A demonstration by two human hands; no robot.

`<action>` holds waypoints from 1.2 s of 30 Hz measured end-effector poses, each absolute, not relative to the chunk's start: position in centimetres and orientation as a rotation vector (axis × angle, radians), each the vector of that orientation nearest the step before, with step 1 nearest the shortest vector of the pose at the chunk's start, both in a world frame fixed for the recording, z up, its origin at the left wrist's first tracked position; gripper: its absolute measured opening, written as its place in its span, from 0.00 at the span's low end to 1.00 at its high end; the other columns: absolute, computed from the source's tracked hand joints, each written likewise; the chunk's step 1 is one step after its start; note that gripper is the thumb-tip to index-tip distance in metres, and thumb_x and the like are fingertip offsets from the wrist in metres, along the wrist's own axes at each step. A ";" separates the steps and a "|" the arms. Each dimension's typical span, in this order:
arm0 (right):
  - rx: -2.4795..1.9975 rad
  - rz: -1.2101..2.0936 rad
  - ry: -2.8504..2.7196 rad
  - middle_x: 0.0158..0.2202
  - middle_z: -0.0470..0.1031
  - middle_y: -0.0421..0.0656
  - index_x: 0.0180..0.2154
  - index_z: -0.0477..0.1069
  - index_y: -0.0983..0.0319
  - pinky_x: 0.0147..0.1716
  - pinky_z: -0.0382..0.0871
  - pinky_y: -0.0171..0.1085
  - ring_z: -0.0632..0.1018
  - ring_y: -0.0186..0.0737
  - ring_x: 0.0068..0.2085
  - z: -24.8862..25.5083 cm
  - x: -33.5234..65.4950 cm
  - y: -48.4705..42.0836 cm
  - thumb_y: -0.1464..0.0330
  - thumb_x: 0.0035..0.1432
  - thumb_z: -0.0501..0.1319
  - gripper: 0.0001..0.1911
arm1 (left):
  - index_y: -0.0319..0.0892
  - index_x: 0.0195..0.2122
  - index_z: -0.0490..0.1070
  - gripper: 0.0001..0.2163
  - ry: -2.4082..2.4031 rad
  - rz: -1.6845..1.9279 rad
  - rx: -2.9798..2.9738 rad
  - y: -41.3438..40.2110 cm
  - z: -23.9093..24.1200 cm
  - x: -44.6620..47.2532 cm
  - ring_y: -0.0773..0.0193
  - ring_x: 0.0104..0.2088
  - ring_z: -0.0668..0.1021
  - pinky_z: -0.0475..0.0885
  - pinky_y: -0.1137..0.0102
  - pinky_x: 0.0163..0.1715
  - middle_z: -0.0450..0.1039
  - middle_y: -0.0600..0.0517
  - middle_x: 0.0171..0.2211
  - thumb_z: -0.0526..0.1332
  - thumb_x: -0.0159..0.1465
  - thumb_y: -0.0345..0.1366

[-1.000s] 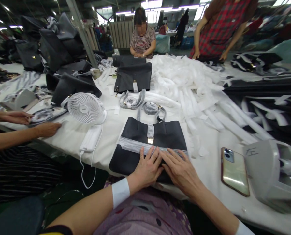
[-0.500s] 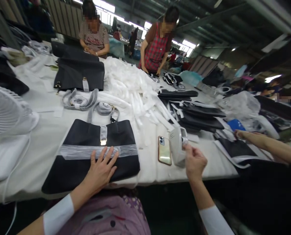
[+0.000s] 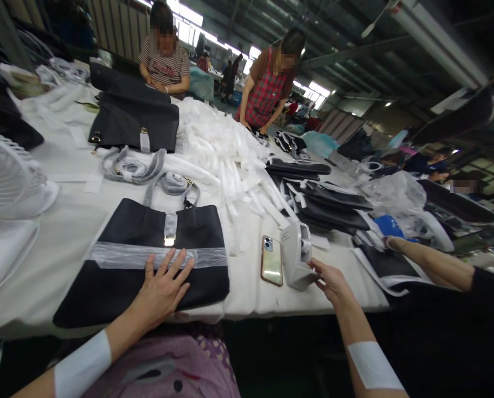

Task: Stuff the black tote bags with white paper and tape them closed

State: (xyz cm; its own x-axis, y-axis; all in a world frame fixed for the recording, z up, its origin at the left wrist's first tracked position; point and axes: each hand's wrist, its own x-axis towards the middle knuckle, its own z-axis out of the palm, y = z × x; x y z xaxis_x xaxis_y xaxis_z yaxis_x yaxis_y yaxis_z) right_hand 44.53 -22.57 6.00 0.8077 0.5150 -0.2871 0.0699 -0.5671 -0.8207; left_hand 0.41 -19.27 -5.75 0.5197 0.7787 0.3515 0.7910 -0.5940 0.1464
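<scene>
A black handbag (image 3: 118, 287) lies flat at the near table edge, with a clear wrap band (image 3: 105, 255) across it and a gold clasp (image 3: 169, 240). My left hand (image 3: 161, 287) rests flat on the bag, fingers spread. My right hand (image 3: 329, 279) is off the bag, at the near side of a grey tape dispenser (image 3: 294, 251). Its thumb and fingers are pinched together by the dispenser's mouth; what they hold is too small to make out. A gold phone (image 3: 271, 260) lies between bag and dispenser.
A white fan (image 3: 6, 177) and a power bank (image 3: 0, 260) sit at the left. Grey straps (image 3: 133, 166), a second black bag (image 3: 134, 119) and a pile of white strips (image 3: 230, 149) lie beyond. Stacked black pieces (image 3: 325, 199) and a co-worker's arm (image 3: 429, 260) are at the right.
My right hand left the bag and went right to the tape dispenser, then dropped a little. My view swung right. My left hand stays flat on the bag.
</scene>
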 end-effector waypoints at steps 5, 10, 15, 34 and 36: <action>-2.045 0.577 -0.395 0.23 0.74 0.44 0.21 0.74 0.65 0.26 0.64 0.39 0.71 0.41 0.28 5.7 44.7 -22.4 0.61 0.23 0.70 0.18 | 0.48 0.62 0.62 0.22 -1.407 -0.621 -2.718 -19.2 -5.9 0.4 0.44 0.65 0.57 0.39 0.38 0.60 0.54 0.45 0.66 0.51 0.65 0.38; -1.926 0.393 -0.458 0.23 0.75 0.44 0.19 0.73 0.64 0.29 0.68 0.41 0.75 0.45 0.32 5.4 44.4 -22.7 0.63 0.22 0.70 0.16 | 0.47 0.62 0.61 0.23 -1.393 -0.583 -2.710 -19.2 -6.1 0.4 0.43 0.65 0.56 0.39 0.37 0.59 0.52 0.44 0.66 0.51 0.65 0.36; -1.807 0.205 -0.538 0.31 0.78 0.45 0.20 0.75 0.63 0.40 0.70 0.41 0.76 0.47 0.40 5.7 43.9 -25.2 0.60 0.28 0.70 0.14 | 0.48 0.61 0.62 0.22 -1.396 -0.642 -2.730 -19.3 -6.1 0.3 0.43 0.65 0.56 0.38 0.38 0.60 0.53 0.45 0.66 0.51 0.65 0.36; -2.139 0.190 -0.629 0.20 0.76 0.45 0.29 0.79 0.67 0.28 0.70 0.39 0.78 0.46 0.26 -1.0 42.1 -31.6 0.47 0.41 0.63 0.28 | 0.48 0.62 0.62 0.22 -1.392 -0.597 -2.723 -19.3 -6.0 0.2 0.42 0.65 0.56 0.38 0.37 0.59 0.53 0.44 0.66 0.50 0.66 0.36; -2.244 0.099 -0.743 0.19 0.76 0.45 0.29 0.79 0.67 0.29 0.69 0.39 0.77 0.47 0.26 -0.7 42.5 -31.7 0.47 0.46 0.60 0.28 | 0.48 0.62 0.62 0.22 -1.402 -0.609 -2.728 -19.4 -5.9 0.2 0.42 0.65 0.56 0.38 0.37 0.59 0.53 0.44 0.66 0.50 0.66 0.36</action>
